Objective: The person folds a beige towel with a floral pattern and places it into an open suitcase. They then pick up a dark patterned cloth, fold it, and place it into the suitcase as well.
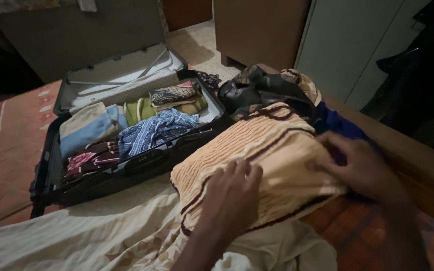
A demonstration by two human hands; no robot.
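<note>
- A folded tan knit garment (272, 155) with dark maroon stripes is seen at frame centre, lying on the bed (6, 150), partly over a cream sheet (101, 231).
- The left hand (229, 193) is laid flat on the garment's near edge, at about 7 o'clock from its middle; fingers are spread and pressed down, nothing is gripped.
- The right hand (360, 163) is placed at the garment's 3 o'clock edge, fingers loosely spread across the fabric; whether the edge is pinched cannot be told, as the hand is blurred.
- Blue cloth (340, 125) is seen just beyond the right hand, at about 1 o'clock from the garment, touching it.
- A dark pile of clothes (257, 88) sits at 12 o'clock from the garment, right against its far edge.
- An open dark suitcase (101, 185) lies at 10 o'clock, just beside the garment; its lid (121, 70) is tilted back.
- Packed inside: a blue-and-white patterned cloth (154, 130), a light blue and beige folded item (86, 125), green folded pieces (139, 110), a dark patterned bundle (174, 94), maroon floral fabric (89, 160).
- The bed cover is orange-red with pale stripes, visible at 9 o'clock.
- A wooden bed rail (418, 165) runs along the 3 o'clock side; a wooden cabinet (257, 30) and a pale door (342, 45) stand beyond at 12 to 1 o'clock.
</note>
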